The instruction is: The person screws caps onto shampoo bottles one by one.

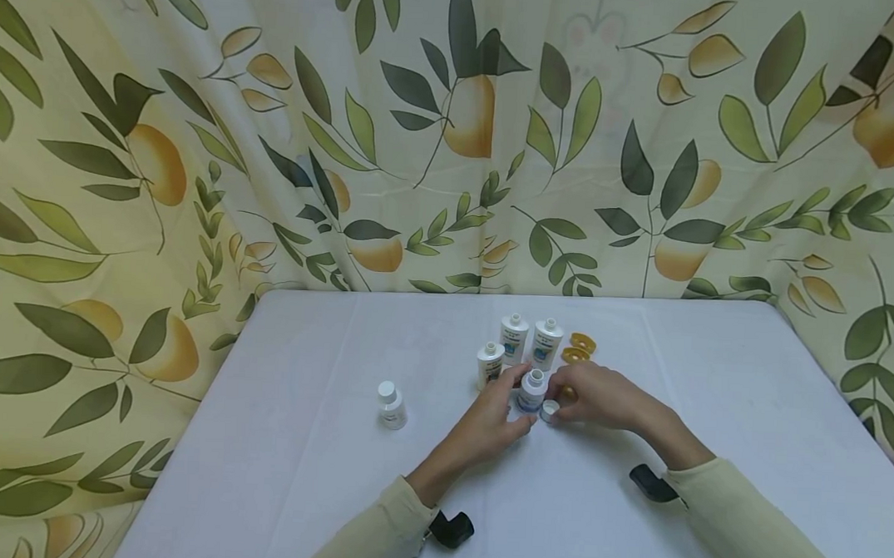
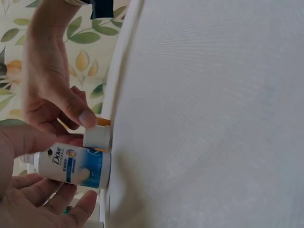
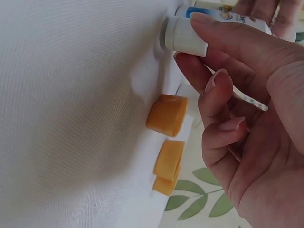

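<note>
A small white Dove bottle (image 2: pixel 71 164) with a blue lower label stands upright on the table, its neck uncapped. My left hand (image 1: pixel 495 418) grips it between thumb and fingers. Right beside its base is a white cap (image 3: pixel 186 37), which my right hand (image 1: pixel 602 396) pinches between thumb and index finger. The other right fingers curl loosely toward the palm in the right wrist view. Directly behind the left hand are a small bottle with a dark label (image 1: pixel 490 364) and two taller white bottles, a left one (image 1: pixel 514 340) and a right one (image 1: pixel 546 346), all uncapped.
Yellow-orange caps (image 3: pixel 167 115) lie on the white-covered table (image 1: pixel 319 473) behind and beside the right hand. Off to the left stands a white bottle (image 1: pixel 392 407) with its cap on. A leaf-and-fruit patterned curtain (image 1: pixel 434 228) hangs along the far edge.
</note>
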`<action>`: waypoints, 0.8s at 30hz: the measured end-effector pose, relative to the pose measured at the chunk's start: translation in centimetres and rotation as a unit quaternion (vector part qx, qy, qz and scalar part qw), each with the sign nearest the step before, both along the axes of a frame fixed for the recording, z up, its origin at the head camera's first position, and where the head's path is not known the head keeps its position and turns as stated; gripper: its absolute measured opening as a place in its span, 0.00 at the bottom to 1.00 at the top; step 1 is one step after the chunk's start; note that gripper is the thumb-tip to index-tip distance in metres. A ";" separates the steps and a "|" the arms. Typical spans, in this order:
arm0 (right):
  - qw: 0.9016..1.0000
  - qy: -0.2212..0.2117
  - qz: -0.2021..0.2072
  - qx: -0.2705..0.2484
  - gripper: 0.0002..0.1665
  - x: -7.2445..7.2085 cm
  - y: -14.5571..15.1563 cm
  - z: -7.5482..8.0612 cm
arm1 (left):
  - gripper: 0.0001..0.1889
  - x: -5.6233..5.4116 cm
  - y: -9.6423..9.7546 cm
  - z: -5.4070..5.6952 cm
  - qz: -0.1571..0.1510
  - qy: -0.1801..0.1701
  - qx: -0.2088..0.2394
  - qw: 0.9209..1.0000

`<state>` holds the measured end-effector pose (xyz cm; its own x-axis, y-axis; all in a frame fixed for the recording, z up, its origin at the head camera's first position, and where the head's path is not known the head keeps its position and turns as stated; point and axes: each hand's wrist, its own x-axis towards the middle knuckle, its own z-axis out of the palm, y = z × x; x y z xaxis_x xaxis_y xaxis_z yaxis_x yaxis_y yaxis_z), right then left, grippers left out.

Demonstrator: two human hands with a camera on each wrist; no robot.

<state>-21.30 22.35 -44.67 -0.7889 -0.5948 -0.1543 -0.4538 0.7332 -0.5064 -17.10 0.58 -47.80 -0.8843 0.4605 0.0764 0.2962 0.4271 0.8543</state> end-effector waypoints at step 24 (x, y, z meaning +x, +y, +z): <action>0.998 -0.014 0.007 -0.061 0.12 0.3 0.4 1.6 | 0.21 0.4 -0.2 0.9 0.022 0.009 0.029 0.999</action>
